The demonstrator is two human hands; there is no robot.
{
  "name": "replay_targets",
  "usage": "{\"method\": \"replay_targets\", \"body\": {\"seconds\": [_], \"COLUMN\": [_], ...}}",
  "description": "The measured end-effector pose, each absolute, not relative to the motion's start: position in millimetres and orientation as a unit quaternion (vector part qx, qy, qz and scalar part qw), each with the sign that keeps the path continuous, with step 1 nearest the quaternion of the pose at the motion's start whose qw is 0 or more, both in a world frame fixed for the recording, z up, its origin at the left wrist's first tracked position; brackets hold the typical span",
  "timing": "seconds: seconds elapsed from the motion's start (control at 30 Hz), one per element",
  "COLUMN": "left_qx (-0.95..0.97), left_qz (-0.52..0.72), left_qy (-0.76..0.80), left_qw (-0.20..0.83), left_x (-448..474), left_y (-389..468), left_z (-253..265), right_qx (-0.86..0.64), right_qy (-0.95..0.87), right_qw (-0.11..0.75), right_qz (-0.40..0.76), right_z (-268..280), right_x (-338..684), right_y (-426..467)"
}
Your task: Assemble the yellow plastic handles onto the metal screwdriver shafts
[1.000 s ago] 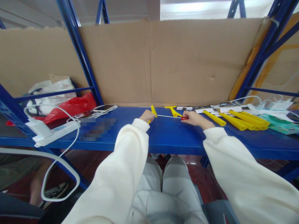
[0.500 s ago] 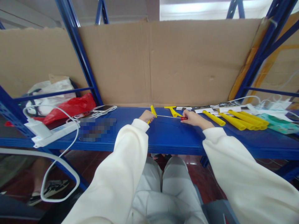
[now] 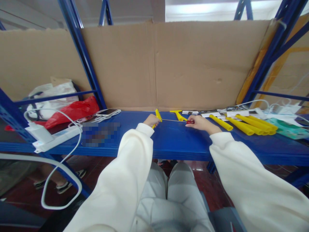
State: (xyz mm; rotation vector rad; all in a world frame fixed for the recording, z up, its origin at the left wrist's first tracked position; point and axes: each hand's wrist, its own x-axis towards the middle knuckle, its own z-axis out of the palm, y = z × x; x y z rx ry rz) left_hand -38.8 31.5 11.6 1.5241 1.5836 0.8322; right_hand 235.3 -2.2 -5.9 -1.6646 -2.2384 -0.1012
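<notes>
My left hand [image 3: 151, 120] is closed around a yellow T-shaped plastic piece [image 3: 157, 114], whose head sticks up past the fingers. From the right, my right hand [image 3: 198, 122] grips the red handle of a screwdriver [image 3: 190, 122]. The long thin shaft runs level to the left, and its tip meets the yellow piece near its head; the exact contact is too small to make out. Behind the shaft, a second yellow T-shaped piece [image 3: 178, 115] lies on the blue shelf top [image 3: 173, 141].
Several yellow tubular handles [image 3: 240, 125] lie right of my right hand, near small white-and-black packs [image 3: 238, 111] and a green packet [image 3: 287, 128]. A power strip [image 3: 56, 138], a phone [image 3: 108, 112] and a red bag [image 3: 74, 112] are at left. Cardboard [image 3: 178, 64] stands behind.
The screwdriver handle has turned slightly within my right hand's fingers, while my left hand and the yellow piece stay put. At lower left, another person's feet have shifted.
</notes>
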Motion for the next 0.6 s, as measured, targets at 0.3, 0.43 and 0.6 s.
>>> {"method": "replay_targets", "body": {"seconds": [0.3,0.43,0.6], "left_qx": [0.603,0.601,0.602], "left_qz": [0.329,0.332,0.329], "left_qy": [0.618,0.619,0.619], "left_qw": [0.383,0.381,0.382], "left_x": [-38.0,-37.8,-37.8], "left_y": [31.4,30.9,29.0], "left_z": [11.2,11.4,13.0], "right_qx": [-0.606,-0.603,-0.599], "right_qy": [-0.777,-0.776,-0.778], "right_qw": [0.155,0.158,0.174], "right_qz": [-0.074,-0.091,-0.072], "right_z": [-3.4,-2.1,-5.6], "right_x": [233.0,233.6,233.8], "right_y": [-7.0,-7.7,-3.7]}}
